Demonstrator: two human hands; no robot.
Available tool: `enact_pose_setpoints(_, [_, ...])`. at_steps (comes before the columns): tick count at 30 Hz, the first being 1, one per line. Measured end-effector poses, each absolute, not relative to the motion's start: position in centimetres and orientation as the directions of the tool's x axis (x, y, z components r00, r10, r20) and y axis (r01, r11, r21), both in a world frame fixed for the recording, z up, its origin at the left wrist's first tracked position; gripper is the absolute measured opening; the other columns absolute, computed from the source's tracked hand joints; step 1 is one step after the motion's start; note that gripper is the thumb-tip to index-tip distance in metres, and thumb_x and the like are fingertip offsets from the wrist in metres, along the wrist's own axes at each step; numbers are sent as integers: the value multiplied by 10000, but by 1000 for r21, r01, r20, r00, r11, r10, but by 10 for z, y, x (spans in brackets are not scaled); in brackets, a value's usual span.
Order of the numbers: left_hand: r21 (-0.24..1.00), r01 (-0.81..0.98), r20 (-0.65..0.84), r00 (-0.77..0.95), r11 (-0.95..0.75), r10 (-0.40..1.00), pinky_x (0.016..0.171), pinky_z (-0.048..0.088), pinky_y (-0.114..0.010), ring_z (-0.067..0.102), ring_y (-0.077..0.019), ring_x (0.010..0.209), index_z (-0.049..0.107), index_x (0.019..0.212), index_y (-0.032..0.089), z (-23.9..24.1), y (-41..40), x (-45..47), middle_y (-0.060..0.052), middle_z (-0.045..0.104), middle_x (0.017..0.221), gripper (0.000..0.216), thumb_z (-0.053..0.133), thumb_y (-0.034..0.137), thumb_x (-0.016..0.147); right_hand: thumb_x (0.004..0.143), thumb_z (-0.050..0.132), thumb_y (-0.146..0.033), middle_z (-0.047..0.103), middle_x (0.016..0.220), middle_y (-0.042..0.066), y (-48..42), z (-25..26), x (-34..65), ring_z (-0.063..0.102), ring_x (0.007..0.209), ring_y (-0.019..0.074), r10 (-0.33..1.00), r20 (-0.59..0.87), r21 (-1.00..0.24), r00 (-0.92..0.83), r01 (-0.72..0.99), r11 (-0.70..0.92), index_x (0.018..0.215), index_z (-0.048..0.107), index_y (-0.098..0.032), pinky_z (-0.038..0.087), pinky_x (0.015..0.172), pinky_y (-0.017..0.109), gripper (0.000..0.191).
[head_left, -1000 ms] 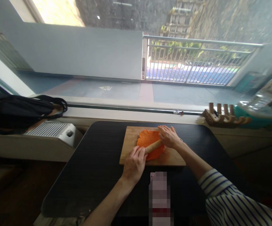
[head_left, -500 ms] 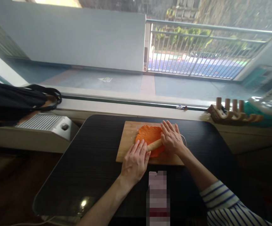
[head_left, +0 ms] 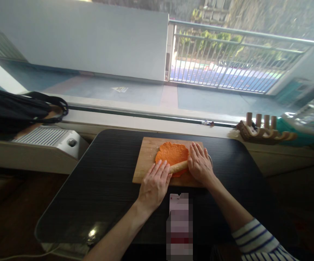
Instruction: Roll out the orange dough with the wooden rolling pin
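Tabletop (head_left: pixel 105 174) free left of board (head_left: pixel 141 165); rolling pin (head_left: pixel 178 167) bars dough (head_left: pixel 173 152).

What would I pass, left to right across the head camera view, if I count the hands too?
Black bag, left hand, rolling pin, right hand, wooden pegged rack.

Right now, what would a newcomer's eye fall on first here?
The bright orange dough, spread flat on a wooden board on the dark table, stands out first. Across its near part lies a pale rolling pin, the left hand over one end and the right hand over the other. Outside, a metal railing stands upper right.
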State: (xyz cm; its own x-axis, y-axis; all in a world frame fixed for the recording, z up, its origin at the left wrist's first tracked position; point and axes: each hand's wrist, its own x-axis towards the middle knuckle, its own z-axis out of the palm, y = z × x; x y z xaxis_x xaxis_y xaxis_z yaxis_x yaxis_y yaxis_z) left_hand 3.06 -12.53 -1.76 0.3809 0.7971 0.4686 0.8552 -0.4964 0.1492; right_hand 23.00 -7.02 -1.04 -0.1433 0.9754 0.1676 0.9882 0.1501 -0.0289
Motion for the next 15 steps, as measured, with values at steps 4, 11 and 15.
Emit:
enact_pose_setpoints(4, [127, 851, 477, 399, -510, 783, 1008, 442, -422, 539, -246, 1198, 567, 1227, 123, -20, -128, 31, -118, 599, 1268, 347, 409, 257, 948, 936, 220, -257, 334, 1485, 121, -79, -14, 232, 247, 1389, 235, 972, 199, -20, -127, 991, 133, 1397, 391, -74, 187, 1131, 456, 525])
enact_pose_setpoints(11, [124, 831, 470, 432, -542, 770, 1012, 436, -454, 550, -246, 1186, 561, 1227, 134, -20, -137, 30, -107, 613, 1252, 326, 435, 221, 939, 952, 197, -262, 371, 1466, 133, -98, -19, 236, 266, 1379, 245, 966, 232, -40, -114, 991, 127, 1389, 402, -63, 204, 1124, 453, 522])
enact_pose_setpoints(15, [124, 807, 469, 465, -577, 751, 1000, 452, -451, 570, -246, 1157, 570, 1214, 138, -18, -140, 29, -103, 623, 1239, 316, 461, 172, 920, 961, 198, -273, 385, 1453, 159, -108, -21, 242, 267, 1375, 250, 957, 241, -93, -163, 977, 190, 1365, 426, -26, 263, 1111, 431, 526])
